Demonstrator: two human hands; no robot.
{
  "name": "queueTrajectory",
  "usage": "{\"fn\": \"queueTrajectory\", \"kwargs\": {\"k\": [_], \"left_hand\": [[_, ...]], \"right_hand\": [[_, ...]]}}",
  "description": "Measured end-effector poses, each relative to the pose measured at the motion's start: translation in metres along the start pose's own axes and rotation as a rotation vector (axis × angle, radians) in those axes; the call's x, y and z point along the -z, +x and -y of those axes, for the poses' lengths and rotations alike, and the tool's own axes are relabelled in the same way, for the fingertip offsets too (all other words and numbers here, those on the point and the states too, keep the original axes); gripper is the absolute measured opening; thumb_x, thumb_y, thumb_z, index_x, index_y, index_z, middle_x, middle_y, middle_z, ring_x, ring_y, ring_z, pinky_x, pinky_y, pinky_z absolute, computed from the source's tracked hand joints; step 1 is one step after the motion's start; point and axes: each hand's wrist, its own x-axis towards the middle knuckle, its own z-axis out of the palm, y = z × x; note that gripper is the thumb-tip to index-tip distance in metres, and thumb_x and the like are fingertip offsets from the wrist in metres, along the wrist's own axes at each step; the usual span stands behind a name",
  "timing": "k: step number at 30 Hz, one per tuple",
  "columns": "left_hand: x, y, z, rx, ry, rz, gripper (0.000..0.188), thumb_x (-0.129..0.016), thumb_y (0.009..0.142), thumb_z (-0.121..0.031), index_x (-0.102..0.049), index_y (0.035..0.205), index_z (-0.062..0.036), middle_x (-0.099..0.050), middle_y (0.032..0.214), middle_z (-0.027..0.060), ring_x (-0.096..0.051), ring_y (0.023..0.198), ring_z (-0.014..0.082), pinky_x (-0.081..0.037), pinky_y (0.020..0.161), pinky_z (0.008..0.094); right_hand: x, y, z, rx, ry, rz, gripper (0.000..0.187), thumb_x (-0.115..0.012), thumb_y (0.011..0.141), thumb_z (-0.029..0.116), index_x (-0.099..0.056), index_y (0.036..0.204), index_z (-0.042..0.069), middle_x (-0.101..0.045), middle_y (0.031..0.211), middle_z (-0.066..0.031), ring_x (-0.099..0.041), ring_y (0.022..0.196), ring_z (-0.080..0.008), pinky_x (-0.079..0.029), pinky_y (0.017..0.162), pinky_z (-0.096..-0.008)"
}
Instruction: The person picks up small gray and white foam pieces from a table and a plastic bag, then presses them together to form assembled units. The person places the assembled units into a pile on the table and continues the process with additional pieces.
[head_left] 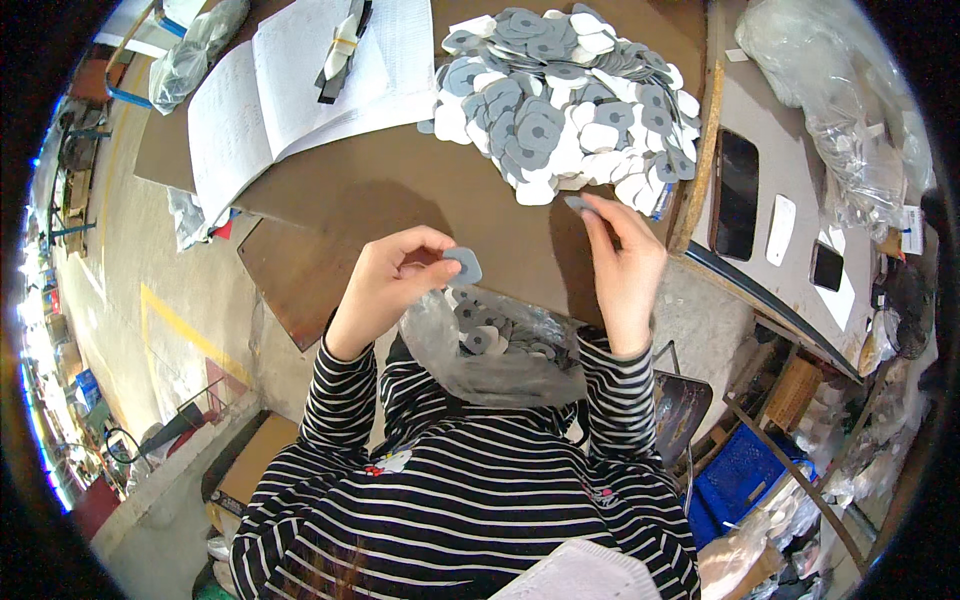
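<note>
My left hand (392, 282) is closed, pinching a grey pad (463, 266), a flat piece with rounded corners and a small dark mark in it. Between thumb and fingertips, my right hand (624, 262) grips another grey pad (577, 203), seen nearly edge-on at the near side of the pile. That pile of grey and white pads (560, 95) covers the far right of the brown table (380, 200). A clear plastic bag (480, 372) rests at my lap between my forearms, its mouth spread, with many similar pads (500, 335) inside.
An open notebook (225, 130) lies at the far left with a banded bundle of dark strips (343, 50) on it. On the side table at right are a phone (737, 195), a smaller dark device (827, 266) and plastic bags (830, 70). A blue crate (740, 470) sits lower right.
</note>
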Motion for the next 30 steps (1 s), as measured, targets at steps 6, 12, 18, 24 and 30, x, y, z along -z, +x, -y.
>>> {"fn": "queueTrajectory", "kwargs": {"k": [6,12,18,24,30], "left_hand": [[-0.006,-0.009,0.018,-0.134,0.424,0.343,0.022,-0.074,0.086,-0.009,-0.07,0.106,-0.001,-0.072,0.091,0.0149,-0.071,0.079,0.0241,-0.055,0.072,0.033],[-0.002,-0.016,0.022,-0.229,0.516,0.245,0.028,-0.074,0.086,-0.01,-0.07,0.113,-0.0027,-0.074,0.1,0.0148,-0.072,0.087,0.0293,-0.056,0.078,0.0365],[0.004,-0.006,-0.006,-0.196,0.347,0.151,0.024,-0.069,0.092,-0.006,-0.07,0.115,-0.0004,-0.074,0.104,0.0106,-0.07,0.094,0.0204,-0.055,0.085,0.0315],[-0.01,0.039,-0.004,-0.209,-0.02,0.101,0.04,-0.063,0.099,-0.009,-0.055,0.137,-0.0002,-0.061,0.133,0.0097,-0.063,0.111,0.0169,-0.05,0.097,0.0283],[-0.027,0.068,0.012,0.009,-0.482,-0.042,0.055,-0.063,0.1,-0.012,-0.039,0.148,-0.0002,-0.06,0.127,0.0148,-0.063,0.112,0.0184,-0.051,0.099,0.0313]], "right_hand": [[0.021,-0.064,0.016,-0.116,0.152,0.606,0.028,-0.074,0.085,0.001,-0.074,0.114,0.003,-0.076,0.1,-0.0109,-0.071,0.085,-0.0165,-0.056,0.076,-0.0281],[0.026,-0.062,0.024,-0.123,0.11,0.419,0.025,-0.073,0.088,0.003,-0.073,0.112,0.002,-0.076,0.099,-0.0111,-0.073,0.088,-0.0171,-0.056,0.078,-0.0285],[0.036,0.002,0.035,0.076,0.026,0.12,0.026,-0.073,0.088,0.004,-0.071,0.114,0.003,-0.072,0.097,-0.0106,-0.065,0.075,-0.0176,-0.052,0.066,-0.0287],[-0.014,0.075,0.018,0.361,-0.062,0.1,0.045,-0.073,0.085,0.009,-0.062,0.128,0.003,-0.065,0.123,-0.0185,-0.06,0.109,-0.0382,-0.048,0.096,-0.043],[-0.035,0.07,0.014,0.319,-0.1,0.387,0.046,-0.074,0.08,0.01,-0.064,0.124,0.003,-0.062,0.126,-0.0182,-0.056,0.116,-0.0398,-0.046,0.103,-0.046]]}}
